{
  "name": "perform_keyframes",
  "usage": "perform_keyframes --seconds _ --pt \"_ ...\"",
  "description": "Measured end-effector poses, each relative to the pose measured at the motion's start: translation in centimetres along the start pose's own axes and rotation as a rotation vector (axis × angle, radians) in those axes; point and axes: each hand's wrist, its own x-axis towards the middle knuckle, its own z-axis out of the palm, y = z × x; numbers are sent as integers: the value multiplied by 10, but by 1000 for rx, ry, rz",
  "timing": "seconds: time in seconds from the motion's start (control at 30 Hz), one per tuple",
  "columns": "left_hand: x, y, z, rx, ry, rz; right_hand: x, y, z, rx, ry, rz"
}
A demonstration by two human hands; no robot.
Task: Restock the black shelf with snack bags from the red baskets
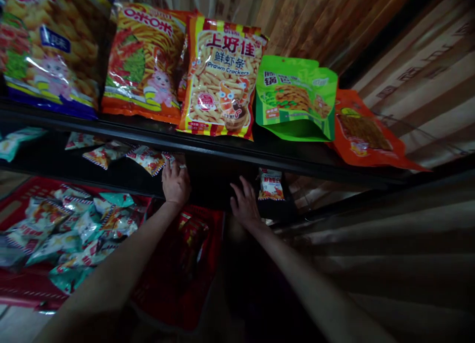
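Note:
My left hand (176, 182) reaches onto the lower shelf, its fingers bent over a small snack packet (168, 156) that they partly hide. Left of it, another white and orange snack packet (147, 158) lies in a loose row with several more. My right hand (245, 202) is over the same shelf with its fingers apart and nothing in them. Just to its right, a small white and red snack packet (271, 184) stands near the shelf's right end.
The upper shelf (208, 144) holds large bags, among them prawn crackers (222, 80), a green pouch (297, 100) and an orange pouch (367, 130). Below left sits a red basket (22, 288) full of small packets. A red bag (163, 288) lies beside it. Corrugated boards (426, 85) stand behind.

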Motion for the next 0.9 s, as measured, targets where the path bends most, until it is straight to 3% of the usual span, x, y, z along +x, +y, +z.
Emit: perform_keyframes --seconds 0.1,0.17,0.3,0.47,0.6,0.7,0.8,0.9 --pt "-5 -28 1 -50 -110 -52 14 -27 19 117 -22 41" --pt "-12 -34 7 -169 -208 7 27 -46 32 218 -27 107" --pt "-25 -27 18 -379 -241 114 57 -76 56 382 -22 317" --pt "-29 -18 19 -593 -245 59 73 -85 67 528 -47 498" --pt "-27 -15 19 -738 -224 -107 66 -79 64 773 -35 706" --pt "-27 -10 19 -874 -212 -353 59 -76 59 963 26 855" --pt "-27 -1 14 -1061 -278 -652 53 -72 52 1089 55 876" --pt "-26 8 6 -1240 -381 -801 46 -70 43 1183 41 851"
